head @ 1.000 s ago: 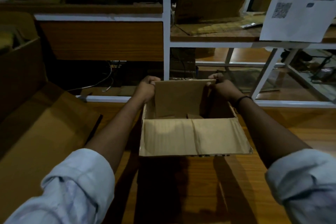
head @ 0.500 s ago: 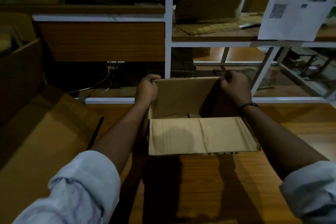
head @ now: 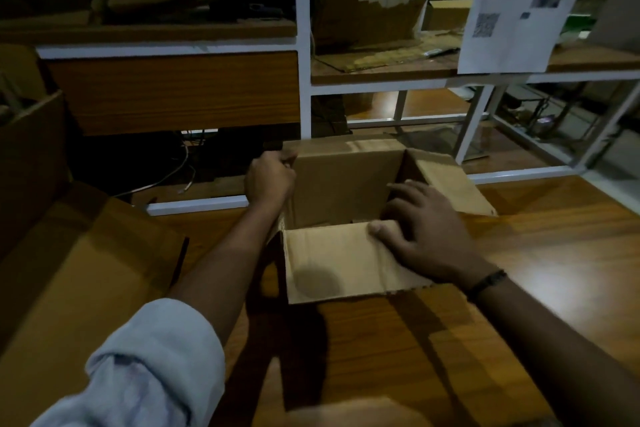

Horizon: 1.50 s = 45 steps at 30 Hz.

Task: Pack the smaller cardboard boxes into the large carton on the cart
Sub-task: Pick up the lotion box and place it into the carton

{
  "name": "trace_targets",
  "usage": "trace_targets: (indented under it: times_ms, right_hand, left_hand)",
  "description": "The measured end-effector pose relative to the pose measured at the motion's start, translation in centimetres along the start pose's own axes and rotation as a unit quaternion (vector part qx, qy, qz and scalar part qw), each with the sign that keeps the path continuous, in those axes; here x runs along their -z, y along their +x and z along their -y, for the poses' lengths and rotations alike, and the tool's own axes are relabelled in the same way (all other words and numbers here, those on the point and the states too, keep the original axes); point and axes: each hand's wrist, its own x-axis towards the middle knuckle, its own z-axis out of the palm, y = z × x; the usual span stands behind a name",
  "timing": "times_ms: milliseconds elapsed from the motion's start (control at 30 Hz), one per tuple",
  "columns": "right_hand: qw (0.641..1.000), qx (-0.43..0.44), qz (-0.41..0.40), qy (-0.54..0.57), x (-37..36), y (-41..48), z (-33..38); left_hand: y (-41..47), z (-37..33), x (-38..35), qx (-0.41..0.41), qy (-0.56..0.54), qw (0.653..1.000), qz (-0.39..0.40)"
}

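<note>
- Left hand (head: 270, 180) fingers clamped on small box (head: 346, 191) far-left corner.
- Right hand (head: 426, 236) fingers spread flat, gripping nothing, pressing near flap (head: 332, 263).
- Large carton (head: 69, 270) left of both, nearer the left hand.

The box (head: 346, 191) stands open-topped on the table (head: 519, 288); its near flap (head: 332, 263) lies folded outward toward the viewer, the right flap (head: 450, 184) splays outward, and the right hand (head: 426, 236) lies across the near right corner, partly blocking the mouth. The left hand (head: 270, 180) grips the far left corner; a big carton (head: 69, 270) crowds the table's left side, shelving (head: 304, 80) closes the back, and bare table lies open in front and to the right.
</note>
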Motion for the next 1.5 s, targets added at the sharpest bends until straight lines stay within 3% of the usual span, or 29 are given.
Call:
trace_targets:
  times_ms: [100,267,367,467,600,700,833,900,1033,1167,1333,1500]
  right_hand:
    - [0.997,0.026,-0.008,-0.078,-2.5,-0.8,0.8]
    - [0.996,0.015,-0.029,-0.084,-3.4,-0.4,0.8]
    - [0.997,0.003,-0.041,-0.068,-3.3,-1.1,1.2]
    - [0.994,-0.066,-0.083,-0.018,-2.5,-2.6,0.5]
    - [0.982,-0.157,-0.057,0.086,0.4,-4.6,-1.4]
    - [0.941,-0.168,-0.043,0.292,2.4,-5.3,-2.9]
    - [0.860,-0.122,-0.152,0.471,4.3,-4.7,-3.5]
    - [0.838,-0.116,-0.200,0.494,4.4,-3.5,-3.3]
    - [0.889,-0.107,-0.192,0.401,2.9,-0.6,-2.2]
    - [0.971,-0.096,-0.117,0.187,-1.0,-0.5,-2.5]
    - [0.972,-0.052,-0.193,0.127,-4.1,-4.1,-3.5]
    - [0.956,-0.027,-0.185,0.228,-6.5,-5.7,-4.9]
  left_hand:
    - [-1.1,0.2,0.7,-0.002,-0.030,0.999,0.025]
    - [-5.5,1.2,3.0,-0.039,-0.116,0.990,0.069]
    - [-9.4,2.5,4.9,-0.061,-0.166,0.984,-0.006]
    - [-14.0,4.1,6.2,-0.088,-0.132,0.981,-0.110]
    - [-18.5,5.2,6.9,-0.075,-0.149,0.976,-0.137]
    - [-20.1,5.7,6.2,-0.045,-0.143,0.982,-0.115]
    - [-20.9,5.5,5.0,-0.029,-0.130,0.990,-0.041]
    - [-21.0,4.9,4.8,-0.033,-0.126,0.991,-0.018]
    - [-20.5,3.4,4.5,-0.010,-0.107,0.994,0.021]
    - [-20.7,2.9,3.9,-0.002,-0.103,0.993,0.049]
    - [-21.3,2.9,3.3,-0.029,-0.098,0.994,0.050]
    - [-21.7,3.0,2.8,-0.030,-0.082,0.995,0.047]
